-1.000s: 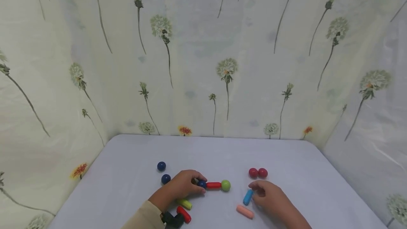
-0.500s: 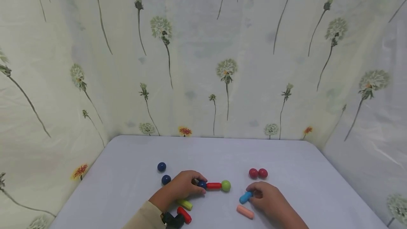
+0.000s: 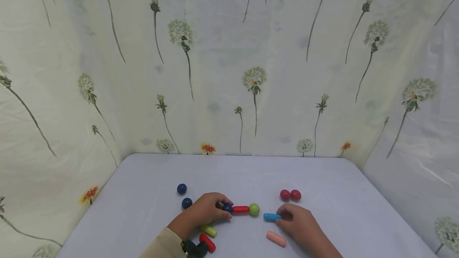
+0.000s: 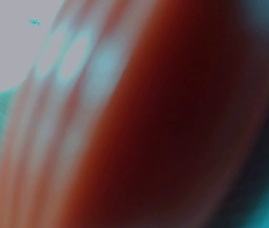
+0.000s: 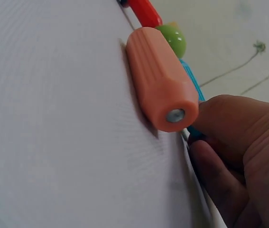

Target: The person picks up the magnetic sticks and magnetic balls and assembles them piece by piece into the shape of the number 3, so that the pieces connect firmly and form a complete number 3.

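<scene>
In the head view's lower middle, the left hand (image 3: 205,210) pinches a navy ball (image 3: 227,208) in line with a red stick (image 3: 240,209) and green ball (image 3: 254,209); farther right, the right hand (image 3: 300,221) pinches a blue stick (image 3: 271,217); a pink stick (image 3: 276,238) lies lower.

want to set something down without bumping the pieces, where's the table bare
Bare: the far strip of the table, by its back edge; left of the leftmost blue balls; right of the red balls and right hand. Crowded: round the left hand, by the yellow-green stick; between the green ball and right hand, where the blue stick is held.
</scene>
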`<state>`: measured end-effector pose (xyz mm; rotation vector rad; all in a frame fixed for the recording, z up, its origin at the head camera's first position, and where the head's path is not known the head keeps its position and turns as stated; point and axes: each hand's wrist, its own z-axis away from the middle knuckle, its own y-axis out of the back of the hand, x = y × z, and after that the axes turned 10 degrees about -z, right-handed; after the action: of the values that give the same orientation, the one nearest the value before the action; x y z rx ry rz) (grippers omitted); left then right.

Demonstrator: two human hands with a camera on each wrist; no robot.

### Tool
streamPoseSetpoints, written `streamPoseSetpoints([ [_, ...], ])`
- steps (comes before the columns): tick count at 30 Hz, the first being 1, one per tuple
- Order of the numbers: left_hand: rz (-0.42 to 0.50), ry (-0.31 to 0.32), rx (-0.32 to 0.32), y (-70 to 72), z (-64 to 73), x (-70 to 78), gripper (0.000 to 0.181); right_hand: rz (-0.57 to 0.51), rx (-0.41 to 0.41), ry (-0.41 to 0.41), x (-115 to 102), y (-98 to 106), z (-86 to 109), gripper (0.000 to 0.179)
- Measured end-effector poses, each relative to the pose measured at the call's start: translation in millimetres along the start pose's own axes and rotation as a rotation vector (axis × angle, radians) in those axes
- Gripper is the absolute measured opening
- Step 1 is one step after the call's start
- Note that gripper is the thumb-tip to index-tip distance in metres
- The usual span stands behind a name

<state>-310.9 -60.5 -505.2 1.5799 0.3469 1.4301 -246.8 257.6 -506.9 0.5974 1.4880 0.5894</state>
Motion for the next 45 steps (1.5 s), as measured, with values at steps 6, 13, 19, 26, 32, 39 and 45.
streamPoseSetpoints([
  [6,-0.003,0.004,-0.001,1.9,0.4,0.8,0.03,-0.024,0.031,-0.035,-2,-5,-1.9,0.021],
  [13,-0.002,-0.01,-0.007,0.7,-0.4,-1.5,0.029,-0.022,0.079,-0.05,-7,-6,-0.4,0.02],
  [19,-0.011,-0.01,-0.002,1.1,-1.1,-2.8,0.03,-0.049,0.143,-0.069,-16,-10,0.6,0.018],
  [26,-0.007,-0.009,-0.008,1.2,0.3,-2.9,0.029,-0.126,0.174,-0.115,-22,-12,0.7,0.023],
  [32,-0.002,-0.019,-0.006,1.7,2.4,-0.9,0.03,-0.211,0.221,-0.165,-30,-17,-0.2,0.024],
  [39,0.004,-0.011,-0.01,0.5,3.3,0.6,0.03,-0.312,0.233,-0.212,-45,-27,-4.0,0.029],
  [45,-0.003,-0.012,-0.003,1.3,1.7,0.6,0.031,-0.384,0.234,-0.288,-60,-30,-9.8,0.033],
])
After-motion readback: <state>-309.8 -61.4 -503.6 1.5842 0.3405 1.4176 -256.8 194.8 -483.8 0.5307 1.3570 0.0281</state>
